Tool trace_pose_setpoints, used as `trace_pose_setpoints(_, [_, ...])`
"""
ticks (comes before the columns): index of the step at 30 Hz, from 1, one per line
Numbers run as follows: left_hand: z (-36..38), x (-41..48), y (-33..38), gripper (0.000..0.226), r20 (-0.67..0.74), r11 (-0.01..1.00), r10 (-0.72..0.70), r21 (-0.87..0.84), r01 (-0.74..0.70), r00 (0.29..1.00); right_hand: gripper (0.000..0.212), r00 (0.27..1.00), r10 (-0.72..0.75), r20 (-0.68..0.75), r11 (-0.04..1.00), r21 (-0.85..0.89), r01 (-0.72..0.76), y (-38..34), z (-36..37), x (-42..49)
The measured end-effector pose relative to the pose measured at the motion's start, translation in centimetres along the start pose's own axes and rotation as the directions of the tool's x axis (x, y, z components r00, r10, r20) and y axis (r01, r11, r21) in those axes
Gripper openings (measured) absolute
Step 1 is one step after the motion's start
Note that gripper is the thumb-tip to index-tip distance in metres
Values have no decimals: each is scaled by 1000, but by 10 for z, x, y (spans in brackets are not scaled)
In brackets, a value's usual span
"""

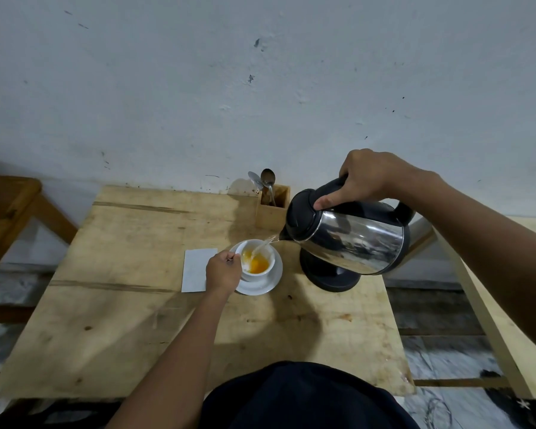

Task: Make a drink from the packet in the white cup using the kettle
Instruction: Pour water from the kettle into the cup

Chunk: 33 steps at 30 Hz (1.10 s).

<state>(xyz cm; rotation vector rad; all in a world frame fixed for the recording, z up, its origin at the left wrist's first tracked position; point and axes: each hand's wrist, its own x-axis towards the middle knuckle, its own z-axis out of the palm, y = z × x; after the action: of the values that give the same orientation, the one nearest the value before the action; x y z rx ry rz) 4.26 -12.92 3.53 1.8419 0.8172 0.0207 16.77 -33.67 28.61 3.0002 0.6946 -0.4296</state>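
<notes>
Near edge: our dark-clothed torso at the bottom of the view; both forearms reach forward over the wooden counter (136, 320).
Left hand (223, 271): closed in a pinch at the near-left rim of the white cup (254, 246); a thin metal tip shows at the fingers, we judge a spoon handle, but cannot confirm.
White cup: upright on a white saucer (274, 281), mid-counter; orange liquid and undissolved powder visible inside.
Packet: a flat white rectangle (195, 269) lies just left of the saucer, partly under the left hand; we cannot tell whether it is the packet or a napkin.
Right hand (369, 179): wrapped tight around the black handle of the steel kettle (347, 239), thumb pressed on the lid.
Kettle: lifted and tilted, spout pointing left and down; a thin stream of water (268, 243) lands in the cup.
Kettle base (331, 278): black, on the counter below the kettle, right of the saucer.
Key relation: spout above and right of the cup, kettle long axis running right-to-left; left hand nearer the cup, right hand carries the pour.
Step, our judgement: filling under way; stirring to follow.
Far edge: wooden holder (273, 209) at the wall with spoons (265, 181).
Counts: one cup, one saucer, one kettle, one base, one holder, two spoons in it.
</notes>
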Motion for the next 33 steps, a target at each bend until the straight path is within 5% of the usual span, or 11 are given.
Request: trace_pose_setpoints(33, [-1, 3, 0, 16, 49, 999, -27, -18, 28, 998, 76, 1000, 3, -11, 1000, 4, -3, 3, -16, -12])
